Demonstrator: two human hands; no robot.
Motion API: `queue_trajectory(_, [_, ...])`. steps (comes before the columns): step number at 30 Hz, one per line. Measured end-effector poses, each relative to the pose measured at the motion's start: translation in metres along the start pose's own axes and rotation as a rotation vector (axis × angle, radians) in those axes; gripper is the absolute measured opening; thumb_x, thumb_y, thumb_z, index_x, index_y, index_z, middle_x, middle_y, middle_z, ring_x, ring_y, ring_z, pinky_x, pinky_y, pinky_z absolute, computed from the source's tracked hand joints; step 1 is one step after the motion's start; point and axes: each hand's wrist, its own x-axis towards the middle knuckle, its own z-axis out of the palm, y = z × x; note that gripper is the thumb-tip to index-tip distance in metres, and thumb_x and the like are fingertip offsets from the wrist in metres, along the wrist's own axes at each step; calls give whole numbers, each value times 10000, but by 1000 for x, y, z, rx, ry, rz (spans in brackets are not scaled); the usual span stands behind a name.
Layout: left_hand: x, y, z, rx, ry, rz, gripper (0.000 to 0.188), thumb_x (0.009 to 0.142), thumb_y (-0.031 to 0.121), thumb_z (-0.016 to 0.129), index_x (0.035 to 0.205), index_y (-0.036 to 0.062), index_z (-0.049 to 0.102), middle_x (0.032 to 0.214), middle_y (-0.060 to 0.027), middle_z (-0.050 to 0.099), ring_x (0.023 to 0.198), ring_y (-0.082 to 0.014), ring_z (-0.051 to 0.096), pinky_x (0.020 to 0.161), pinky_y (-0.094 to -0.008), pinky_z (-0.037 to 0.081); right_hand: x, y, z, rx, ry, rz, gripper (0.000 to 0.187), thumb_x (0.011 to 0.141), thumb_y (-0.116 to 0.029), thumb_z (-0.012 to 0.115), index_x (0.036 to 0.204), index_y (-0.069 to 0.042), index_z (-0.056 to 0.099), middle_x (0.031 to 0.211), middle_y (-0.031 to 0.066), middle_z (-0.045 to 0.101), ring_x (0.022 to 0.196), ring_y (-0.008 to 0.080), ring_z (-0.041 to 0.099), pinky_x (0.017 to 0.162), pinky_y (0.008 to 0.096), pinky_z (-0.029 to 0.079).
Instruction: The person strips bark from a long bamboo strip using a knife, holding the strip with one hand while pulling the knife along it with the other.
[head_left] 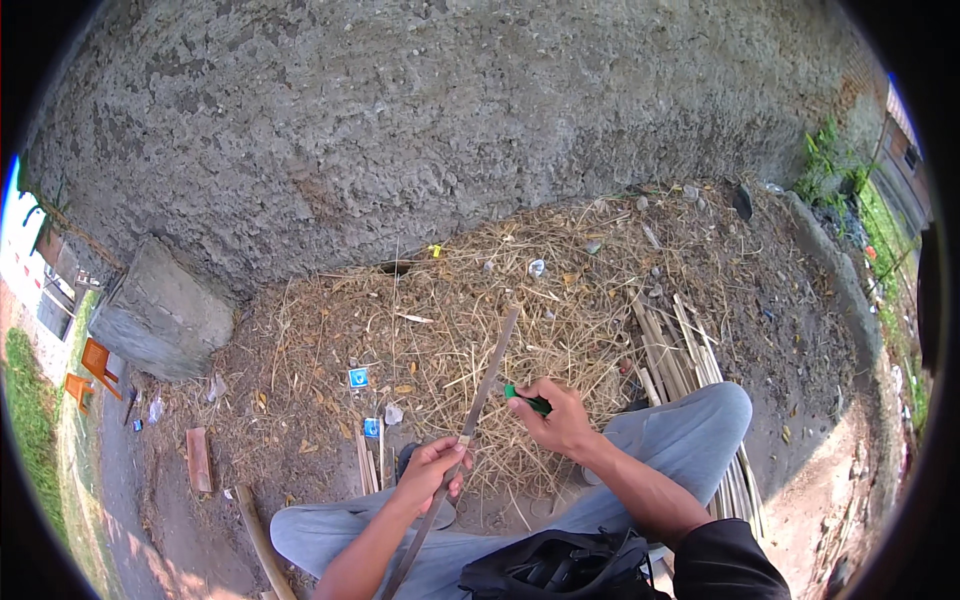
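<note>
A black bag (560, 572) lies in the person's lap, its top open in folds; what it holds cannot be made out.

The left hand (432, 470) is clenched around a long bamboo strip (478, 405), the fingers (452, 478) wrapped over it about midway along its length. The strip is thin, flat and straight, pale brown-grey, with a lighter node band just above the grip. It slants from beside the left forearm at the lower edge up and to the right, its upper end standing over the straw (480, 300). The right hand (558, 415) is closed on a knife (527, 399) with a green handle; only the handle end shows past the fingers, just beside the strip, and whether the blade touches the strip cannot be told.

The person sits with knees apart in grey trousers (690, 420) of soft cloth. The straw is dry, yellow and tangled, spread over dark earth, with small scraps of litter in it, among them two blue-and-white wrappers (358, 377). To the right of the right knee lies a bundle of split bamboo slats (680, 355), pale, straight and packed side by side. A rough grey concrete wall (420, 130), pitted and stained, curves behind, with a concrete block (160, 315) at its left foot. A reddish brick (199, 458) rests on the earth at the left.
</note>
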Motion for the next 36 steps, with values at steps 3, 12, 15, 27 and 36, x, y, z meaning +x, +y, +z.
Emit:
queue_trajectory(3, [2, 3, 3, 26, -11, 14, 255, 1034, 163, 517, 1215, -8, 572, 878, -57, 601, 528, -84, 510, 448, -237, 434, 0, 6, 8, 5, -31, -36, 211, 876, -135, 755, 864, 3, 595, 753, 126, 699, 566, 128, 625, 482, 289, 445])
queue_trajectory(12, [4, 13, 1, -43, -86, -23, 271, 1067, 197, 430, 1153, -8, 585, 871, -72, 605, 524, -95, 512, 452, -234, 427, -4, 18, 12, -38, -120, -27, 206, 870, -143, 755, 832, -3, 609, 755, 132, 698, 535, 201, 640, 479, 318, 473])
queue_trajectory(15, [2, 12, 3, -55, -59, -85, 273, 1077, 216, 394, 1103, 4, 566, 806, -48, 563, 491, -84, 458, 438, -220, 382, -11, 18, 14, -65, -132, -27, 207, 869, -154, 753, 816, -7, 617, 749, 133, 693, 535, 223, 644, 469, 330, 478])
queue_trajectory(27, [-1, -2, 12, -304, -44, -135, 244, 1088, 250, 365, 1014, 57, 495, 689, 11, 387, 444, -47, 271, 386, -228, 210, -20, -2, 26, -108, -227, -120, 191, 837, -158, 768, 807, -30, 629, 775, 125, 695, 551, 291, 657, 462, 371, 497])
queue_trajectory(36, [-16, -7, 29, -191, 66, -15, 282, 1091, 284, 371, 1023, 43, 501, 682, 8, 369, 464, -50, 264, 403, -234, 200, -22, -8, 23, -149, -230, -177, 173, 817, -141, 782, 818, -35, 646, 763, 100, 686, 547, 269, 655, 451, 356, 491])
